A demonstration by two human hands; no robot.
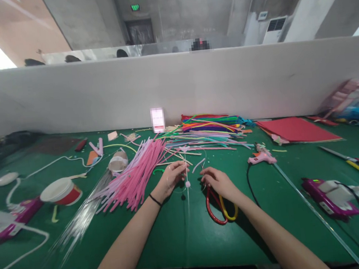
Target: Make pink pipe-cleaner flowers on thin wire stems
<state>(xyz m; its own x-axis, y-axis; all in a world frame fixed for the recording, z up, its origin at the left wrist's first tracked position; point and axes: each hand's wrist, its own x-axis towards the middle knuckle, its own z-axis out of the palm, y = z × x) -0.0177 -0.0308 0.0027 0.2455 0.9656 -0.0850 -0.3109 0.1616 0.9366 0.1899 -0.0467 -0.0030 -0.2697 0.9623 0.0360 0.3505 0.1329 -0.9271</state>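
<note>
Your left grip is bringing its fingertips together, pinching a clear stem that is running along its 3 o'clock side, between your two hands and just above the table. Your right grip is curling over the scissors at the stem's 4 o'clock; its own fingers are hiding the contact, so you cannot tell whether it is closing on them. The red and yellow handles are showing at that grip's 6 o'clock.

The stem is looking thin and see-through, fading toward 6 o'clock. A small pale lilac ball is sitting partway along it, and a pale pink piece is showing at its 12 o'clock end, though blur is probably softening its shape.

Pink and lilac fuzzy stems are lying at your left grip's 9 o'clock. A pink glue gun is resting at your right grip's 2 o'clock. At 11 o'clock, high on the wall, a green sign is glowing, its characters showing too small to read.
</note>
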